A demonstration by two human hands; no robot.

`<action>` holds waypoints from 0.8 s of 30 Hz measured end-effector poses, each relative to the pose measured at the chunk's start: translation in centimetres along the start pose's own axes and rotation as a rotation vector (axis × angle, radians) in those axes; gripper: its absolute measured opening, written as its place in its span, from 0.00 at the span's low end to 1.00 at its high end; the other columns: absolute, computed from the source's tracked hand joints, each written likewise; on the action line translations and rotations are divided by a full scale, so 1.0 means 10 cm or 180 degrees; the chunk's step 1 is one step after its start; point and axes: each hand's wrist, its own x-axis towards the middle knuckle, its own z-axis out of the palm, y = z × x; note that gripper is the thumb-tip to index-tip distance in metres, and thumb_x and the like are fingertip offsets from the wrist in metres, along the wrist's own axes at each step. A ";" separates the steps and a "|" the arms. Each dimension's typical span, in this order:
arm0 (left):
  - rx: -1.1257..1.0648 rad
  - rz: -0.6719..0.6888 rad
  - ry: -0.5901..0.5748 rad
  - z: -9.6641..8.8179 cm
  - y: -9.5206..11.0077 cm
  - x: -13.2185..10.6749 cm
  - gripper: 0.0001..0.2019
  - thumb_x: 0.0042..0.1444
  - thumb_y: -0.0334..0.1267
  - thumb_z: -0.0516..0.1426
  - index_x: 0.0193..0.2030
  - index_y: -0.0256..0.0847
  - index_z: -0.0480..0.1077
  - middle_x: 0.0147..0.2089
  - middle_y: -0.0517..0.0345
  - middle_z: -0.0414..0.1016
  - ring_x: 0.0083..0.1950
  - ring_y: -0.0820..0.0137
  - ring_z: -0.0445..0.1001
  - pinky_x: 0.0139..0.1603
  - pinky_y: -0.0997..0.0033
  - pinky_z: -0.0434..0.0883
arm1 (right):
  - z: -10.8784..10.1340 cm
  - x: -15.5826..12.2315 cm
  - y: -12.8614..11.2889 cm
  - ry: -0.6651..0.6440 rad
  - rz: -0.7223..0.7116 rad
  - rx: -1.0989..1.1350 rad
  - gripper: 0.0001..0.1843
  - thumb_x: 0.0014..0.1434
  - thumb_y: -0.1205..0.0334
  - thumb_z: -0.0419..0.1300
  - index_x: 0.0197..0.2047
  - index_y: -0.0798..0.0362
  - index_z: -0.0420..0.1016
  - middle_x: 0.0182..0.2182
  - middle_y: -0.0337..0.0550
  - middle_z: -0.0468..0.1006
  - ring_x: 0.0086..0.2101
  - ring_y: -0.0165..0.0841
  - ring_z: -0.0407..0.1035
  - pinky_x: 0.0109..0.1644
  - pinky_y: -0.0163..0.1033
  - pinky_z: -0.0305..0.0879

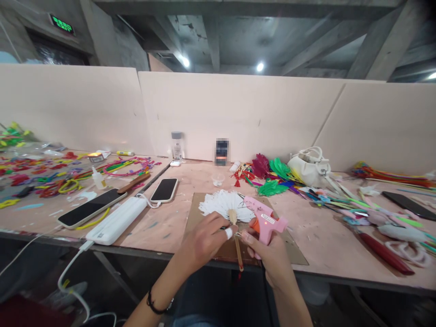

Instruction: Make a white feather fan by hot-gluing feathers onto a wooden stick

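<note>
My left hand [204, 238] is closed in a pinch on the neck of a white feather fan [221, 205], where the feathers meet its thin wooden handle [238, 252]. A white cap covers one fingertip. My right hand [269, 252] grips a pink glue gun [264, 219], its nozzle pointing left at the fan's neck and a red light lit on its body. Fan and gun sit over a brown cardboard sheet [299, 254] at the table's front edge.
A white power bank [117, 220] and two phones [164, 189] lie to the left among coloured craft bits. Loose coloured feathers [272, 175], a white handbag [308, 165] and a red tool [384, 252] lie right. A small clear cup [218, 180] stands behind the fan.
</note>
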 end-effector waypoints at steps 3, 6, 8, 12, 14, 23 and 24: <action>-0.0010 0.0037 0.0029 -0.01 0.00 0.01 0.14 0.70 0.28 0.50 0.57 0.36 0.71 0.43 0.46 0.75 0.46 0.63 0.68 0.46 0.62 0.70 | -0.01 0.00 0.00 -0.0039 0.0012 -0.0074 0.25 0.48 0.50 0.76 0.41 0.55 0.72 0.24 0.37 0.76 0.17 0.24 0.60 0.19 0.29 0.52; -0.0096 0.0090 0.0029 -0.02 0.01 0.03 0.13 0.70 0.27 0.51 0.55 0.35 0.72 0.42 0.47 0.76 0.44 0.64 0.67 0.45 0.63 0.69 | -0.02 0.02 0.01 -0.0092 0.0036 -0.0153 0.26 0.47 0.49 0.76 0.41 0.55 0.72 0.23 0.37 0.75 0.17 0.24 0.61 0.19 0.28 0.52; -0.0127 0.0098 0.0041 -0.03 0.01 0.04 0.11 0.70 0.27 0.51 0.52 0.35 0.73 0.40 0.48 0.77 0.42 0.64 0.67 0.43 0.63 0.68 | -0.03 0.02 0.02 -0.0093 0.0052 -0.0160 0.27 0.47 0.49 0.76 0.42 0.56 0.72 0.25 0.38 0.76 0.17 0.24 0.61 0.18 0.28 0.51; -0.0101 -0.0044 0.0156 -0.03 0.02 0.04 0.11 0.68 0.27 0.52 0.47 0.37 0.76 0.37 0.51 0.79 0.40 0.65 0.69 0.43 0.62 0.67 | -0.01 0.01 0.02 -0.0029 0.0017 -0.0164 0.27 0.49 0.46 0.75 0.42 0.56 0.73 0.25 0.39 0.77 0.16 0.24 0.61 0.17 0.28 0.52; -0.0292 -0.0260 0.0305 -0.05 0.05 0.04 0.10 0.68 0.27 0.54 0.46 0.38 0.77 0.38 0.51 0.79 0.41 0.65 0.71 0.45 0.61 0.67 | 0.01 -0.01 0.01 0.0063 -0.0062 -0.0155 0.26 0.53 0.42 0.73 0.41 0.55 0.73 0.27 0.42 0.79 0.16 0.25 0.62 0.17 0.29 0.54; -0.2195 -0.2006 0.1011 -0.03 0.10 -0.02 0.15 0.66 0.42 0.60 0.31 0.36 0.80 0.33 0.53 0.79 0.35 0.68 0.76 0.37 0.71 0.69 | -0.08 -0.28 0.08 -0.0100 -0.0451 0.0351 0.23 0.63 0.37 0.62 0.38 0.51 0.77 0.27 0.45 0.80 0.23 0.36 0.71 0.26 0.40 0.65; -0.2351 -0.2108 0.1073 -0.01 0.09 -0.04 0.15 0.65 0.43 0.60 0.31 0.36 0.80 0.34 0.53 0.80 0.36 0.68 0.76 0.37 0.71 0.70 | -0.10 -0.31 0.09 -0.0143 -0.0463 0.0353 0.24 0.63 0.36 0.61 0.36 0.51 0.78 0.27 0.46 0.80 0.25 0.37 0.71 0.28 0.41 0.67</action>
